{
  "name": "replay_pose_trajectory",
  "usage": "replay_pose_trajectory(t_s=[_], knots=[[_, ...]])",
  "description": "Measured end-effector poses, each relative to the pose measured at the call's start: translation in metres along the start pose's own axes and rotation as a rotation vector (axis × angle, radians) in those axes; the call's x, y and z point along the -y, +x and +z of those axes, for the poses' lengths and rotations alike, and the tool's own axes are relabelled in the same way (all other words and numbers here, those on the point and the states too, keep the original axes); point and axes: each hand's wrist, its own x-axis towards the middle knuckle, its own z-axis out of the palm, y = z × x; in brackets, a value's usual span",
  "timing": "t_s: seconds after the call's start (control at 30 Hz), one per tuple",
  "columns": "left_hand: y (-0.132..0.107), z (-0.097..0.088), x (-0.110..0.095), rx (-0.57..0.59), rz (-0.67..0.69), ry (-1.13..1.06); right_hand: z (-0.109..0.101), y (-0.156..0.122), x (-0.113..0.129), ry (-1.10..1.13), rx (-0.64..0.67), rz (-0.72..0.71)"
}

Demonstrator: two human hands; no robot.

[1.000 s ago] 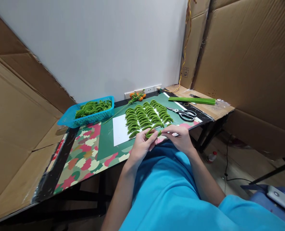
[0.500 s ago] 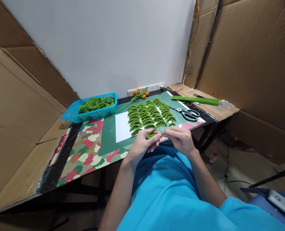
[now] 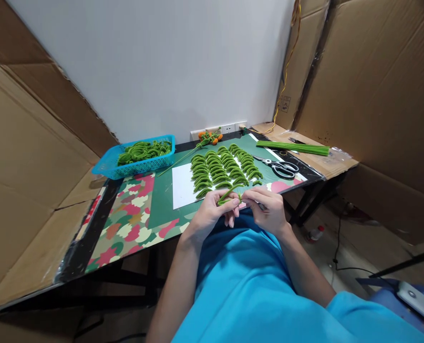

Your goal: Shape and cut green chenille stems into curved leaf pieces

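Observation:
A bent green pipe cleaner [image 3: 227,194] is pinched in my left hand [image 3: 215,210], its loop showing above the thumb. My right hand [image 3: 268,209] closes its fingertips on the right end of that same pipe cleaner. Both hands are held close together over the table's front edge, near my lap. Just beyond them, several curved green pipe-cleaner pieces [image 3: 219,169] lie in rows on a white sheet [image 3: 180,188]. The exact grip of the right fingertips is partly hidden.
Black-handled scissors [image 3: 283,169] lie right of the rows. Behind them is a bundle of straight green pipe cleaners [image 3: 294,147]. A blue basket [image 3: 140,170] of green pieces stands at the left, and an orange-and-green flower stem [image 3: 212,138] lies at the back. Cardboard walls [image 3: 376,95] flank the table.
The view has shifted slightly. Some lower fingers of my left hand are extended a little further down; both hands stay on the bent pipe cleaner.

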Motion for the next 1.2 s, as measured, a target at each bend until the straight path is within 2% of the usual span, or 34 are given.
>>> replay_pose_trajectory(t_s=[0.17,0.3,0.47,0.6,0.83,1.2], knots=[[0.001,-0.001,0.002,0.007,0.004,-0.012,-0.001,0.002,-0.002,0.006,0.007,-0.020],[0.002,0.001,0.003,-0.008,0.009,-0.011,-0.006,0.005,-0.003,0.059,0.052,0.025],[0.003,0.004,0.004,0.011,0.002,0.067,-0.012,0.007,-0.006,0.088,-0.024,0.118],[0.004,0.007,0.005,0.039,0.002,0.162,-0.011,0.006,-0.009,0.020,0.033,0.059],[0.003,0.013,0.004,-0.031,0.042,0.146,-0.009,0.003,-0.018,-0.137,0.048,-0.059],[0.006,0.013,0.012,-0.193,0.071,0.096,-0.008,0.001,-0.009,-0.215,0.149,-0.041]])
